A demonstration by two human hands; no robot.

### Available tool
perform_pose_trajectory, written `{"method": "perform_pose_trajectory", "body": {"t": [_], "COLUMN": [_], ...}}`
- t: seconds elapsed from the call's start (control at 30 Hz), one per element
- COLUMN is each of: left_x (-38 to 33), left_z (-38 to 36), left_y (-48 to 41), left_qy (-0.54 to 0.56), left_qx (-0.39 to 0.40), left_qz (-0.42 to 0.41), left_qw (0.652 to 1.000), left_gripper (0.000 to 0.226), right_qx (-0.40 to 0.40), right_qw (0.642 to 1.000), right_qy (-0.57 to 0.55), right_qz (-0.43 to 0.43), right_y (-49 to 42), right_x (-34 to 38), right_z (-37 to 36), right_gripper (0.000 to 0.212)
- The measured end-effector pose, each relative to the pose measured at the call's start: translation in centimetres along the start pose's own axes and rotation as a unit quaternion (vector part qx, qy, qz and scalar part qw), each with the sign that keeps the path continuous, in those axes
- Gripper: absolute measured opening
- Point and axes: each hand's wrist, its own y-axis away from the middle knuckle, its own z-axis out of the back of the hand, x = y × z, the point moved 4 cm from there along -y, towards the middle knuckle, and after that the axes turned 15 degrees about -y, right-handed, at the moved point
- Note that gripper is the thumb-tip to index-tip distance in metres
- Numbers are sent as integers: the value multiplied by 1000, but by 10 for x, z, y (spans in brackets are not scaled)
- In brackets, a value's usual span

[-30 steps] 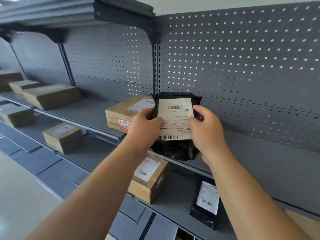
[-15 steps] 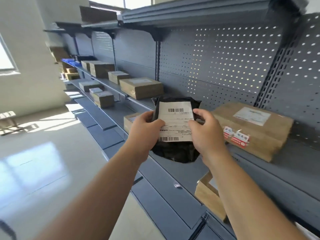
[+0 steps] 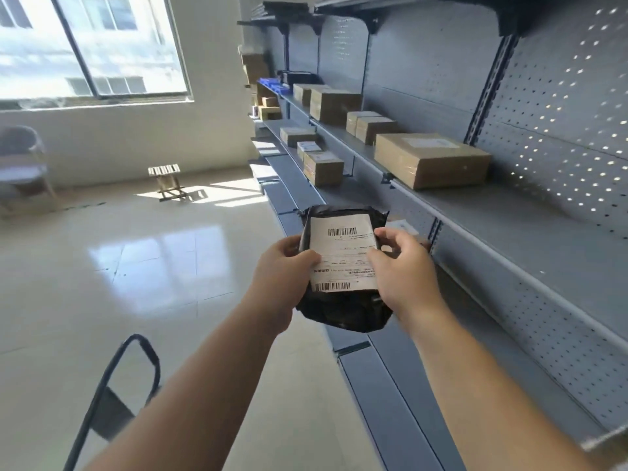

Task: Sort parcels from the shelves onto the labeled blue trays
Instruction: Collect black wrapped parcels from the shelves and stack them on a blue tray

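Parcel [image 3: 343,307], crinkled black plastic, flat white label [image 3: 343,253], pinched between both hands.

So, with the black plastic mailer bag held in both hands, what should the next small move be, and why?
Probably carry it along the grey metal shelving toward the blue trays at its far end. The left hand and right hand grip the black plastic mailer bag clear of the shelf, white shipping label facing up, with no tray nearby.
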Motion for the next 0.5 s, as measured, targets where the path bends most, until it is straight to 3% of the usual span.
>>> {"method": "perform_pose_trajectory", "body": {"t": [0.5], "left_x": [-35], "left_z": [79], "left_y": [-222], "left_qy": [32], "left_qx": [-156], "left_qz": [24], "left_qw": [987], "left_gripper": [34], "right_qx": [185], "right_qw": [981], "right_qy": [-45], "right_qz": [-20], "right_y": [-228], "right_x": [-25], "right_z": [-183], "right_gripper": [20]}}
